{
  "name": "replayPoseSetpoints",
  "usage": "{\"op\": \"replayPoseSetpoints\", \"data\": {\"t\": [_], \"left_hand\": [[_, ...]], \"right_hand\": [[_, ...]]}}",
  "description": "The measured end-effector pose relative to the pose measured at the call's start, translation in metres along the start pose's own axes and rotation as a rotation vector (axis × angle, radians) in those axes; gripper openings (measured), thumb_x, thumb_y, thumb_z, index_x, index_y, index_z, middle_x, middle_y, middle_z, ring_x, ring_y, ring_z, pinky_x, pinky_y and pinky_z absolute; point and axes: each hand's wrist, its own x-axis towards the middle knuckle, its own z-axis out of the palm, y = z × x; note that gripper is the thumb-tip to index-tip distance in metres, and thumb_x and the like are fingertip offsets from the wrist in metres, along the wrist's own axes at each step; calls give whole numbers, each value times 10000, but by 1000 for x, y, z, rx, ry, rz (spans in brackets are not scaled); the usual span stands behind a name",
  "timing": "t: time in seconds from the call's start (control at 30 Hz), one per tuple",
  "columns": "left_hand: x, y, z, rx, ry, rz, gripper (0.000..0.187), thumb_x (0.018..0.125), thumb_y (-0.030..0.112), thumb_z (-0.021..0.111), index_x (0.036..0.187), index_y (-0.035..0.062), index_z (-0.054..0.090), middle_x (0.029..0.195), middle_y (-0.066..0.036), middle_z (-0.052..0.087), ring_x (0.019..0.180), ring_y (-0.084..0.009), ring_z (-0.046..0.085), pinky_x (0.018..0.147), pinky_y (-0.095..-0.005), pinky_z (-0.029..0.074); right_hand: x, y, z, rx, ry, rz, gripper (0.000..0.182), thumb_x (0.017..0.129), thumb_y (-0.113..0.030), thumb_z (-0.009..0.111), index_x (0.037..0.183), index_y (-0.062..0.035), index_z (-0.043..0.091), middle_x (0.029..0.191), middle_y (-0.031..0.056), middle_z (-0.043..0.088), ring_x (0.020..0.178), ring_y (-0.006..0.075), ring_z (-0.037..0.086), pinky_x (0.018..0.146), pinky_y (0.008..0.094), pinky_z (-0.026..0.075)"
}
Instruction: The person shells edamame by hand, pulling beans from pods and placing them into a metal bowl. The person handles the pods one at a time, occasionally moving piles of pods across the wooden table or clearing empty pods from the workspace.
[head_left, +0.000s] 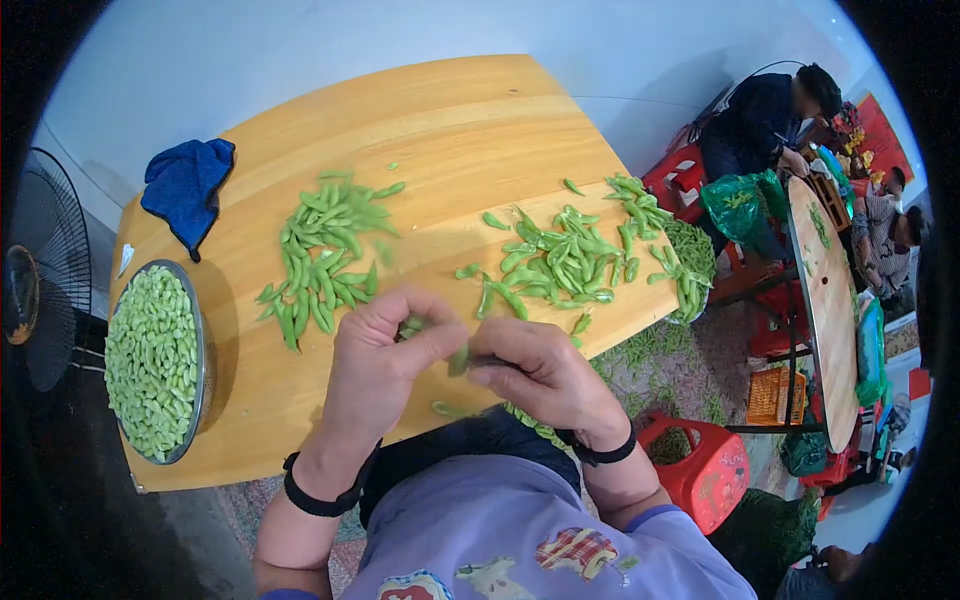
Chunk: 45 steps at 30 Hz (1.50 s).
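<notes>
Above the table's near edge, my left hand (385, 350) is closed, with some green beans partly visible inside its curled fingers. A slightly blurred green soybean pod (458, 361) shows between my two hands. Close beside it, my right hand (535, 368) is pinched shut; its fingertips hide what they hold, if anything. Beyond my left hand lies a pile of green pods (325, 290). Another heap of pods (560, 255), some looking flattened, spreads past my right hand. At the far left stands a metal bowl (207, 350) filled with shelled green beans (150, 360).
A blue cloth (188, 190) lies on the wooden table (440, 110), near a black fan (45, 270). Green pods and husks litter the floor at right, around a red stool (705, 475). Other people sit by a second table (815, 290) there.
</notes>
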Motion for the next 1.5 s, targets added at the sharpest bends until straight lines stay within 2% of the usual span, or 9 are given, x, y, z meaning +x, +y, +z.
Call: {"op": "replayPoseSetpoints", "data": {"t": [0.3, 0.63, 0.97, 1.07, 1.13, 1.23, 1.33, 1.4, 1.5], "left_hand": [[-3, 12, 10, 259, 10, 50, 43, 732, -10, 619, 742, 20, 590, 687, 4, 586, 634, -50, 514, 582, -210, 421], [-2, 9, 12, 158, -39, -32, 44, 728, -17, 620, 740, 20, 601, 664, 9, 578, 620, -47, 512, 565, -200, 416], [-2, 3, 9, 196, -41, 52, 127, 688, -60, 641, 755, 33, 589, 703, 4, 578, 644, -53, 517, 595, -184, 416], [-1, 4, 5, 178, -112, 66, 88, 707, -39, 636, 746, 25, 590, 686, -1, 574, 627, -64, 518, 579, -198, 417], [0, -1, 2, 150, -162, 75, 53, 734, -19, 628, 737, 19, 592, 671, -3, 571, 598, -67, 516, 549, -206, 417], [7, -18, -1, -371, -371, -51, 70, 740, -15, 640, 762, 24, 587, 703, -20, 567, 608, -83, 522, 548, -215, 423], [8, -24, 2, -542, -484, -41, 82, 744, -9, 645, 779, 30, 582, 725, -34, 563, 625, -91, 523, 549, -215, 422], [8, -24, 1, -457, -240, -212, 75, 758, 30, 650, 773, 32, 577, 734, -28, 552, 658, -76, 510, 562, -213, 422], [0, -14, 15, -5, -72, -50, 101, 777, 98, 654, 753, 40, 574, 686, 5, 527, 640, -53, 479, 548, -212, 404]], "right_hand": [[-3, -6, -5, -35, -18, 5, 127, 755, -52, 600, 849, 18, 552, 729, 146, 522, 692, 307, 523, 604, 364, 412], [-6, -16, -1, 97, 41, 200, 123, 745, -32, 606, 827, 28, 538, 694, 150, 514, 650, 318, 512, 581, 357, 407], [-9, -10, 1, -40, 48, 59, 120, 748, -41, 606, 821, 27, 539, 693, 171, 492, 654, 342, 498, 586, 369, 405], [-10, -5, 3, -15, 33, 57, 111, 769, -50, 601, 828, 28, 548, 678, 116, 517, 613, 263, 506, 562, 329, 396], [-11, 5, 1, 503, -78, 260, 101, 795, -60, 598, 828, 29, 562, 640, 25, 505, 562, 140, 470, 517, 273, 371], [-12, 1, -9, 838, -195, 433, 107, 809, -74, 600, 829, 29, 578, 616, -44, 461, 548, 62, 411, 477, 238, 335], [-15, 4, -8, 940, -195, 419, 114, 800, -80, 604, 807, 31, 578, 569, -24, 438, 518, 70, 406, 455, 254, 328], [-13, 5, -2, 577, -46, 323, 116, 789, -80, 607, 782, 29, 568, 558, 12, 448, 499, 107, 418, 454, 270, 337], [-11, -4, 3, -13, 135, 135, 128, 762, -75, 614, 732, 25, 540, 552, 92, 458, 480, 198, 436, 461, 306, 356]]}}
